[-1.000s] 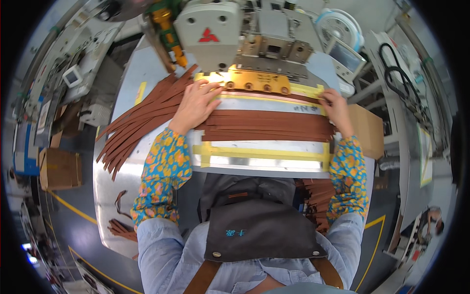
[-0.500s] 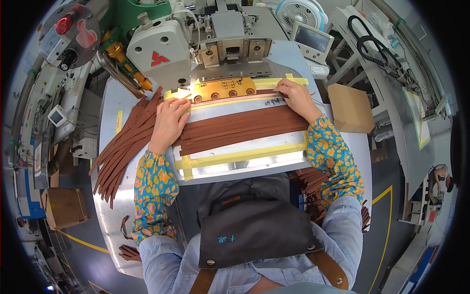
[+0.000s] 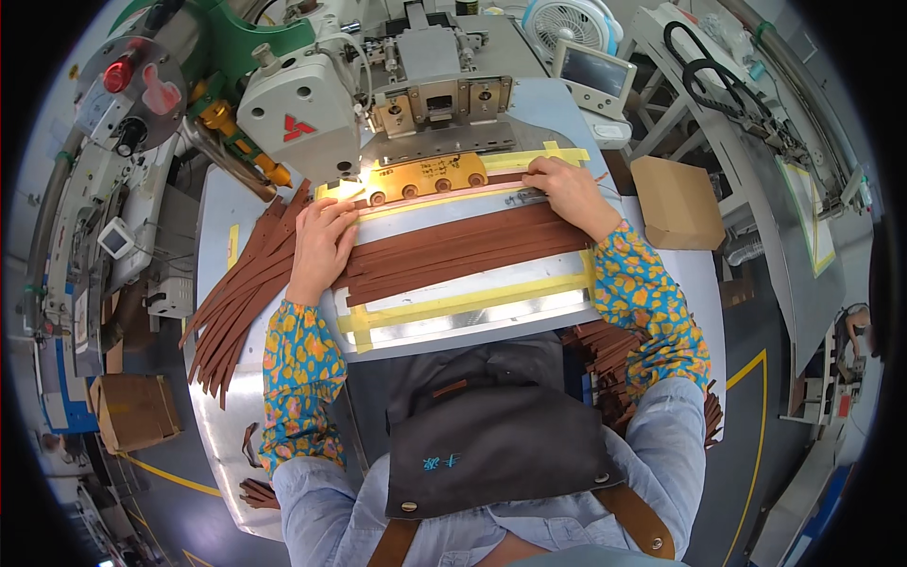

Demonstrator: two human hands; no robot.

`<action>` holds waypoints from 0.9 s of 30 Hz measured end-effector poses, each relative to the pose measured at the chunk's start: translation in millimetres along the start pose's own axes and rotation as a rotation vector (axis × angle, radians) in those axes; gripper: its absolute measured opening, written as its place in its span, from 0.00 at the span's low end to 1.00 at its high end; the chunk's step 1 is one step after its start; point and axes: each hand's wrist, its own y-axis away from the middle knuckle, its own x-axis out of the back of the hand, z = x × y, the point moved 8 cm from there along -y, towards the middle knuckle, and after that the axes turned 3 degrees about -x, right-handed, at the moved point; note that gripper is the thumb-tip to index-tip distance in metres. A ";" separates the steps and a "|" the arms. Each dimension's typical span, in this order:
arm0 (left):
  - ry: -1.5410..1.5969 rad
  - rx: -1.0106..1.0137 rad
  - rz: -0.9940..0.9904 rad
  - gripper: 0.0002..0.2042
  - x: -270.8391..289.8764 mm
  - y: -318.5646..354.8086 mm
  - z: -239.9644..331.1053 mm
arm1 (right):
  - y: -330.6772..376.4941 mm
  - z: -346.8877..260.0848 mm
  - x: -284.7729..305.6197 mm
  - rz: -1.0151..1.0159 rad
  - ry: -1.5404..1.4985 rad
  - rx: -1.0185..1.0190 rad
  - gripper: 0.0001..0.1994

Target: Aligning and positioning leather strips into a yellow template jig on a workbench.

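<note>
Head view: the left hand [image 3: 319, 248] and right hand [image 3: 564, 192] press flat, fingers spread, on long brown leather strips [image 3: 463, 253] lying across the metal table [image 3: 453, 317] before the grey sewing machine [image 3: 378, 90].

head-worn fisheye, looking down, close over worktable [image 3: 227, 397]

Brown cardboard box [image 3: 677, 200] beside grey screen [image 3: 593, 71].
</note>
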 end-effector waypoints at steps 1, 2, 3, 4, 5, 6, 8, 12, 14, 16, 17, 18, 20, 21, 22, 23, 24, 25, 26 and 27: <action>-0.010 0.005 0.001 0.11 0.9 4.0 -3.1 | 1.3 -0.8 2.9 0.005 -0.005 0.008 0.15; -0.014 0.086 0.100 0.10 9.4 10.4 -12.6 | 3.7 2.0 7.4 0.017 -0.007 -0.035 0.16; -0.015 0.159 0.201 0.09 17.8 14.5 -22.1 | 6.8 4.9 14.0 0.030 -0.004 -0.084 0.17; -0.039 0.222 0.240 0.10 24.3 20.8 -31.3 | 9.2 -1.9 19.7 0.007 -0.046 -0.074 0.14; -0.222 0.281 0.264 0.16 30.8 28.0 -36.2 | 11.8 -12.4 26.8 0.009 -0.049 -0.070 0.14; -0.469 0.363 0.242 0.20 33.8 41.0 -45.2 | 11.0 -34.3 28.3 -0.081 -0.151 -0.056 0.17; -0.724 0.437 0.218 0.24 33.6 69.3 -67.5 | 14.0 -71.1 19.9 -0.214 -0.212 -0.011 0.30; -0.714 0.621 -0.050 0.30 16.6 91.2 -105.8 | 17.8 -80.7 -13.4 -0.320 -0.147 0.031 0.39; -0.698 0.633 -0.061 0.29 14.8 87.3 -109.1 | 14.9 -76.0 -17.6 -0.320 -0.169 0.044 0.37; -0.713 0.628 -0.039 0.28 18.4 91.3 -111.7 | 15.0 -77.0 -22.9 -0.280 -0.181 0.078 0.36; -0.723 0.625 -0.023 0.27 19.9 92.0 -111.3 | 15.6 -78.3 -23.4 -0.247 -0.194 0.110 0.34; -0.764 0.587 0.041 0.23 24.7 90.5 -105.2 | 16.6 -79.6 -21.1 -0.200 -0.193 0.130 0.33; -0.740 0.582 0.060 0.21 29.0 89.4 -104.2 | 17.3 -79.7 -20.3 -0.183 -0.198 0.136 0.33; -0.715 0.583 0.075 0.19 29.5 88.4 -102.4 | 18.5 -79.0 -19.7 -0.174 -0.205 0.146 0.33; -0.731 0.557 0.108 0.17 30.1 86.3 -97.3 | 20.2 -77.7 -18.6 -0.131 -0.211 0.165 0.32; -0.729 0.552 0.112 0.17 29.0 85.2 -94.9 | 22.0 -74.8 -19.2 -0.127 -0.206 0.161 0.32; -0.713 0.577 0.120 0.17 30.9 88.6 -96.5 | 22.4 -74.6 -16.2 -0.084 -0.226 0.178 0.31; -0.697 0.603 0.128 0.17 33.3 92.5 -98.8 | 23.6 -73.7 -12.5 -0.042 -0.245 0.195 0.30; -0.678 0.598 0.138 0.16 35.4 95.5 -99.9 | 25.5 -71.9 -12.0 -0.038 -0.243 0.197 0.30; -0.676 0.595 0.141 0.16 36.4 94.5 -98.1 | 26.4 -69.8 -12.2 -0.049 -0.230 0.183 0.30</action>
